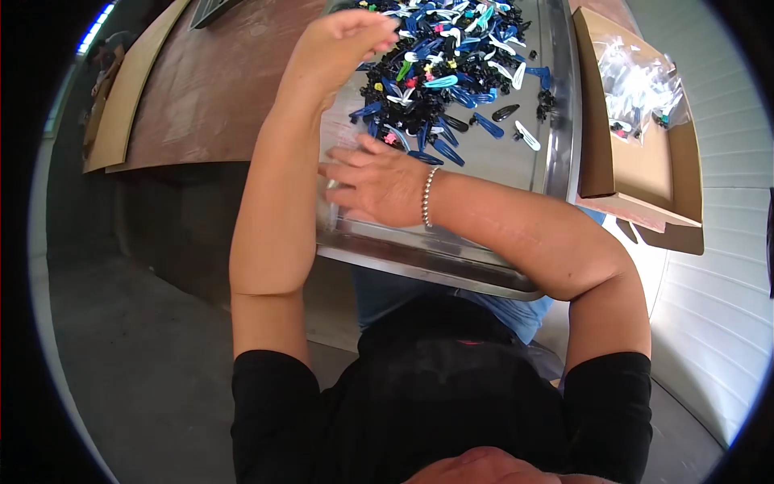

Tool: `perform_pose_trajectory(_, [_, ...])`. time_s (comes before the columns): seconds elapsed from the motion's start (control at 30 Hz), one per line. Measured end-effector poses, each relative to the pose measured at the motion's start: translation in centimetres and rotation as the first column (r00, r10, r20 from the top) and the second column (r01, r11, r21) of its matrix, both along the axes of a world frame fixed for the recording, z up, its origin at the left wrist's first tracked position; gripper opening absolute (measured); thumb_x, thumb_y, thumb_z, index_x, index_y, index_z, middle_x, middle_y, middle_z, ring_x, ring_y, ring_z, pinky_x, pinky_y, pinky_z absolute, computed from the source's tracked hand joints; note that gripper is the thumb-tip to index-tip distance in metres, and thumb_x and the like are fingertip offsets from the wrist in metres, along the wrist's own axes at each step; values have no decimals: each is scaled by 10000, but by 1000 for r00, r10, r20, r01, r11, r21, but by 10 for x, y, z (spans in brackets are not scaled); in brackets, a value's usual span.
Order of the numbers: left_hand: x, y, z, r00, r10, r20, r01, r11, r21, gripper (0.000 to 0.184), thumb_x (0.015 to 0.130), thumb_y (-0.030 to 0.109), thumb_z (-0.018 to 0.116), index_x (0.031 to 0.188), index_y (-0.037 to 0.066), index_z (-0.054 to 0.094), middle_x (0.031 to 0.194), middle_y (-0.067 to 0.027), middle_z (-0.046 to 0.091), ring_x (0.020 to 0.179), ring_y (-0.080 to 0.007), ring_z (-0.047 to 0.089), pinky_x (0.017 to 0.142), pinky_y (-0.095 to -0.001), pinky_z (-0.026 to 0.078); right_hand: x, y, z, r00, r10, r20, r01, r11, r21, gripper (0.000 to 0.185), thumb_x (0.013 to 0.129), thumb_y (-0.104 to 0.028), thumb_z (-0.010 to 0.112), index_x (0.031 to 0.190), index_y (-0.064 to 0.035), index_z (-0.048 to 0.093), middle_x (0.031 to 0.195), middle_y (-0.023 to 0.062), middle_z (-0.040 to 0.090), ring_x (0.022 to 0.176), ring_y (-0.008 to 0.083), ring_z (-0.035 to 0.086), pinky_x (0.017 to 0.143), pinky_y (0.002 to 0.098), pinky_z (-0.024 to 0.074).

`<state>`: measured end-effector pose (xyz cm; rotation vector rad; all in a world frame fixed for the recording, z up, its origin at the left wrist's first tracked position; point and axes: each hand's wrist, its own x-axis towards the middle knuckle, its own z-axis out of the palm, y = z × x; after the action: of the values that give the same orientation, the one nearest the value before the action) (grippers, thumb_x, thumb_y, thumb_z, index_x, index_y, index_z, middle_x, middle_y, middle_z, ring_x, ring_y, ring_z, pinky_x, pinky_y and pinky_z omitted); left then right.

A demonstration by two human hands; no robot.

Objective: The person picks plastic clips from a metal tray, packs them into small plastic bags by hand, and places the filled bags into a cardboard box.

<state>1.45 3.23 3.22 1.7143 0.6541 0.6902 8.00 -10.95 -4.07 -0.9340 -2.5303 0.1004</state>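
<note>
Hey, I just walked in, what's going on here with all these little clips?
A person has both bare hands at a metal tray heaped with a pile of hair clips, mostly dark blue and black. The left hand is beside the pile, fingers curled; whether it holds anything is unclear. The right hand, with a beaded bracelet at its wrist, is spread palm down at the near end. To the right, a cardboard box holds clear plastic bags.
</note>
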Motion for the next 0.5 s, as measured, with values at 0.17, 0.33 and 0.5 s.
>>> perform_pose_trajectory(0.17, [-9, 18, -39, 975, 221, -5, -220, 972, -79, 234, 829, 220, 681, 949, 19, 680, 822, -37, 680, 746, -82, 588, 659, -212, 432, 39, 33, -2, 927, -355, 118, 349, 934, 73, 273, 829, -233, 565, 1061, -97, 611, 1307, 112, 482, 1251, 289, 410, 1016, 470, 340])
perform_pose_trajectory(0.33, [-12, 27, -57, 944, 162, -287, -153, 987, 55, 270, 847, 189, 669, 1026, -13, 653, 964, -62, 667, 896, -101, 598, 782, -244, 464, 81, 45, 29, 769, -614, 178, 623, 782, 3, 173, 806, -121, 537, 937, -82, 643, 1131, 77, 598, 1073, 254, 541, 848, 381, 475])
perform_pose_trajectory(0.5, [-18, 28, -52, 891, 246, -382, -153, 954, 259, 327, 806, 189, 709, 1051, -17, 642, 956, -95, 662, 859, -147, 615, 761, -269, 477, 121, 43, 43, 645, -764, 7, 763, 644, -51, 125, 811, -103, 544, 880, -58, 637, 905, 112, 647, 851, 313, 611, 759, 403, 495])
